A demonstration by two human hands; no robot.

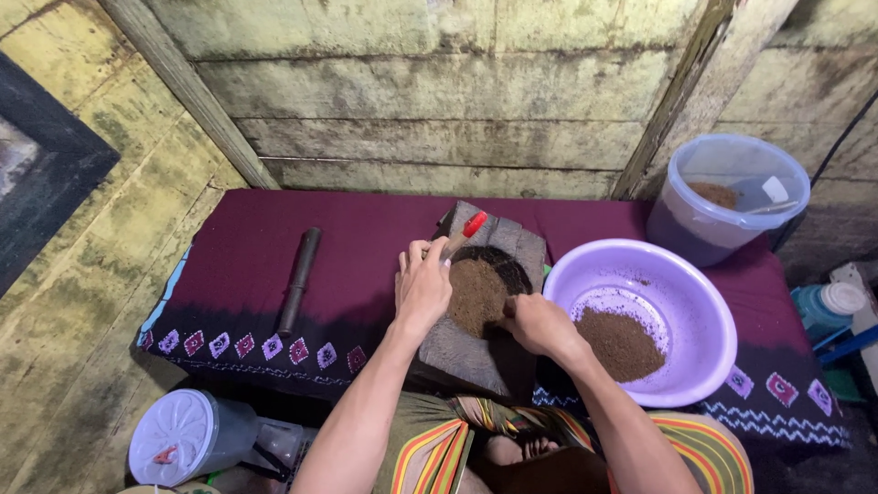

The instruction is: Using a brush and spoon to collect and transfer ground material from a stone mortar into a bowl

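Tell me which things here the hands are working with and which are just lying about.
In use:
left hand holding a red-handled tool
right hand at the stone's edge
grinding stone
brown powder on the stone
purple basin with more powder beside it

Lying about:
dark stone roller on the cloth
lidded bucket behind
white-lidded jar on the floor

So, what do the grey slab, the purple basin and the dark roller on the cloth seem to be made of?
The grey slab looks like rough, matte stone: coarse, uneven surface and chipped ridges at its far end. The purple basin seems plastic: uniform colour, smooth glossy wall, thin rolled rim. The dark roller is probably stone, perhaps wood; its dull, dark finish leaves it open.
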